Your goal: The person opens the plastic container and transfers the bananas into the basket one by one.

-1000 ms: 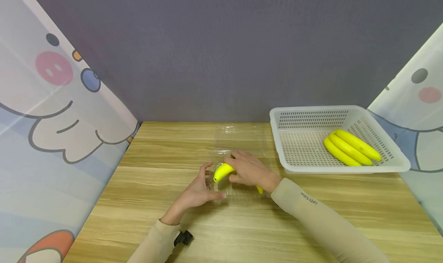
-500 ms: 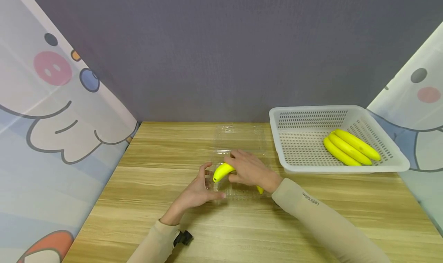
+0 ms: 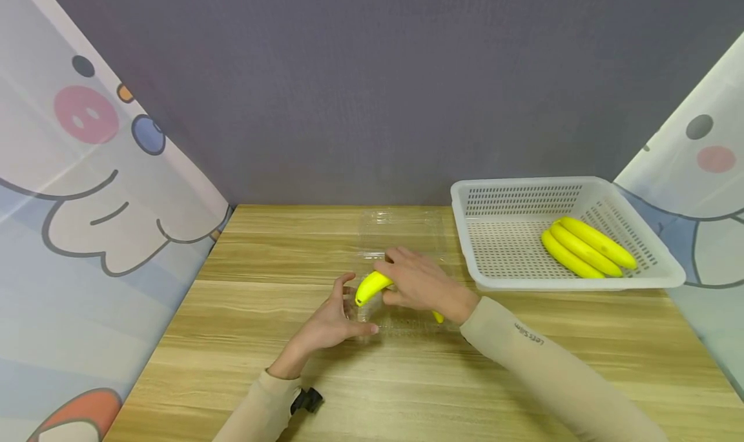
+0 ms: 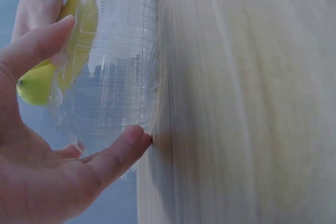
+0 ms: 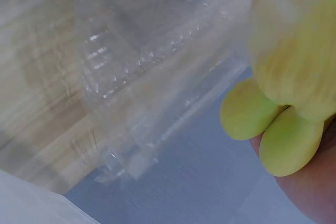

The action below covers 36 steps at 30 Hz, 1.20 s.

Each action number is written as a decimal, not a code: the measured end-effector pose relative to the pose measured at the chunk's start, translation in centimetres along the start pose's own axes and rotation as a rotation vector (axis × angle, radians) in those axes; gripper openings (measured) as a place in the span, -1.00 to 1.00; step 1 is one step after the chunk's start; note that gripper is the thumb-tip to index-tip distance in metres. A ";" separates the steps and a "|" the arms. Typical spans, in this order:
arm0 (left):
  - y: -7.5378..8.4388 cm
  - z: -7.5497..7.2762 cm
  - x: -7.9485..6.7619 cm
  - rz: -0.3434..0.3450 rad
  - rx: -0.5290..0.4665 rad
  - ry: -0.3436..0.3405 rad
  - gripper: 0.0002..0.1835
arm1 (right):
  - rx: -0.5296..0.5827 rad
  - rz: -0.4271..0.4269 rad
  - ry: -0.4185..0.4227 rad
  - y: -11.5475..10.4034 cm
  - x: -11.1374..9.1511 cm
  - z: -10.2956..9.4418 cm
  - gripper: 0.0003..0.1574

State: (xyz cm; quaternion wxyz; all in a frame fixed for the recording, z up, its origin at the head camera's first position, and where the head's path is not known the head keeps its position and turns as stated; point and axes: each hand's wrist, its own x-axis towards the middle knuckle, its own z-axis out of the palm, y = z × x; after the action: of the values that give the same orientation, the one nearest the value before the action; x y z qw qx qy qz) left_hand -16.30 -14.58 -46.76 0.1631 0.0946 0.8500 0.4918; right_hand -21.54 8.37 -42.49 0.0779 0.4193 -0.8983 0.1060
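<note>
My left hand (image 3: 328,322) holds the left end of a clear plastic clamshell container (image 3: 401,324), its thumb at the front rim and its fingers along the side wall. The container's lid (image 3: 402,232) lies folded back behind it. Over the container, my right hand (image 3: 421,284) grips a yellow banana (image 3: 370,288) from above, one end sticking out to the left. A yellow tip (image 3: 438,316) shows beneath the wrist. In the right wrist view two greenish banana ends (image 5: 292,142) lie side by side by the hand. Most of the fruit is hidden under the palm.
A white perforated basket (image 3: 473,254) stands at the right with several yellow bananas (image 3: 587,251) in its right half. The wooden table (image 3: 256,254) meets a grey wall (image 3: 343,106) at the back. Printed curtains (image 3: 139,190) flank both sides.
My right hand has risen slightly over the container with the banana, and its forearm has shifted a little to the right. My left hand stays at the container. The head view has drifted slightly.
</note>
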 end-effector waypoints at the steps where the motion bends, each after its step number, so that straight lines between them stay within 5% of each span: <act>1: 0.0 0.0 0.0 0.003 0.000 0.000 0.27 | -0.002 0.000 0.000 0.0 0.0 -0.2 -0.65; 36: 0.1 0.0 0.0 -0.021 -0.003 0.012 0.27 | -0.047 0.029 0.083 0.8 -0.4 -4.0 -0.62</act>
State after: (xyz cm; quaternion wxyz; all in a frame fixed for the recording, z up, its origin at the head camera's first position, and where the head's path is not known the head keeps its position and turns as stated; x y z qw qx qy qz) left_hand -16.28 -14.59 -46.66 0.1633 0.0824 0.8513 0.4919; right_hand -21.71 10.15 -38.85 0.1235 0.3997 -0.9024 0.1033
